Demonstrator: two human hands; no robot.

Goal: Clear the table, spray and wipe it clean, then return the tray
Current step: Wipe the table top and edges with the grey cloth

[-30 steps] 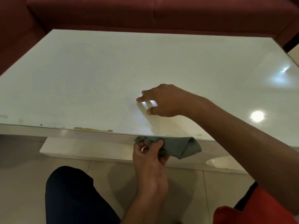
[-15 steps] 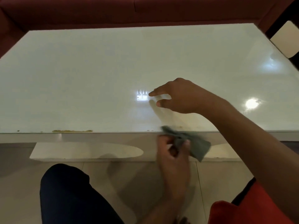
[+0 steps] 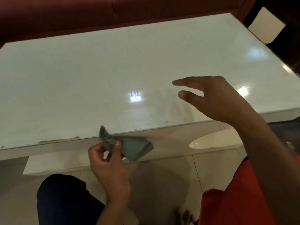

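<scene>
Lower centre of the frame, the left hand (image 3: pixel 110 161) pinches a bunched grey cloth (image 3: pixel 131 147) just below the table (image 3: pixel 81 70) edge; soft, light, likely best gripped by its gathered folds; the right hand (image 3: pixel 212 98) hovers spread, empty.

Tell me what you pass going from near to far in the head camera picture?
Left hand → crumpled grey cloth → yellowish crumb smear on the edge → glossy white table → dark red sofa.

Right hand (image 3: pixel 215 98) lifted off table (image 3: pixel 81 78); fingers spread.
</scene>
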